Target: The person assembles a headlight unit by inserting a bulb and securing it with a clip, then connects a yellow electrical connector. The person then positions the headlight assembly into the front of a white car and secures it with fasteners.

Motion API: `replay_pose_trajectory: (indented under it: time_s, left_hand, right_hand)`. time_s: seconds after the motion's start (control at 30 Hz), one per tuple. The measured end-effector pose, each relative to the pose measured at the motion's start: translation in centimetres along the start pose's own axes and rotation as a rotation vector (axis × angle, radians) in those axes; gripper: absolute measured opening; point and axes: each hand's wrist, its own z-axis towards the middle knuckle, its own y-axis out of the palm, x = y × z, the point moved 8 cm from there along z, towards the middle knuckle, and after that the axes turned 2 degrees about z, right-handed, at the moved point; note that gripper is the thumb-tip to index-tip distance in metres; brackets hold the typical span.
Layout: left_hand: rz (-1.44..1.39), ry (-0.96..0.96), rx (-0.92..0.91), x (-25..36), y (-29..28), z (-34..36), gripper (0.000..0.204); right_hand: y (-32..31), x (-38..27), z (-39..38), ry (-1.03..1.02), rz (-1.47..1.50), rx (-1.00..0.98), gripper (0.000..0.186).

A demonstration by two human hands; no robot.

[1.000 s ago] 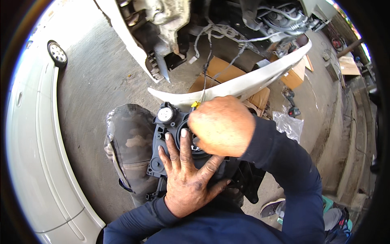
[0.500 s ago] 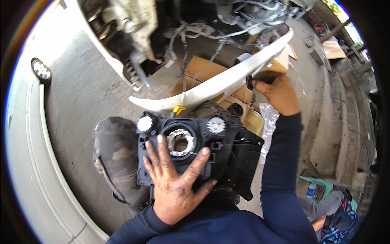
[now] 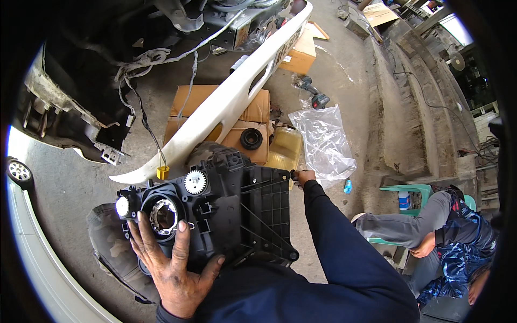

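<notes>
i have the black headlamp housing rear side up across the person's lap, its left end over a camouflage trouser leg, on the near side of the white bumper. the left hand lies spread and unclenched on it, two fingertips reaching either side of the round bulb opening. the right hand is curled at the mounting tab on the housing's far right corner; on my feed i cannot tell whether it grips anything. i judge the housing bulky but fairly light, stiff, smooth enough to slide, with thin ribs and tabs that could snap. i would hold it by the thick body at both sides, keeping off the white gear.
</notes>
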Motion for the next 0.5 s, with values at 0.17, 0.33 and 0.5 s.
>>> replay_pose_trajectory:
  time_s: [0.17, 0.33, 0.5]
  left_hand:
    - [0.008, -0.047, -0.039, 0.1, 0.2, 0.3, 0.115]
    - [-0.031, -0.086, -0.097, 0.3, 0.2, 0.8, 0.102]
    - [-0.074, -0.131, -0.132, 0.4, -0.1, 0.8, 0.093]
  right_hand:
    - [2.1, -3.9, -2.1, -0.144, 0.415, -0.07, 0.064]
    - [-0.2, -13.4, -8.0, -0.397, 0.313, 0.0, 0.045]
    - [0.4, -27.2, -29.6, -1.028, 0.253, -0.517, 0.041]
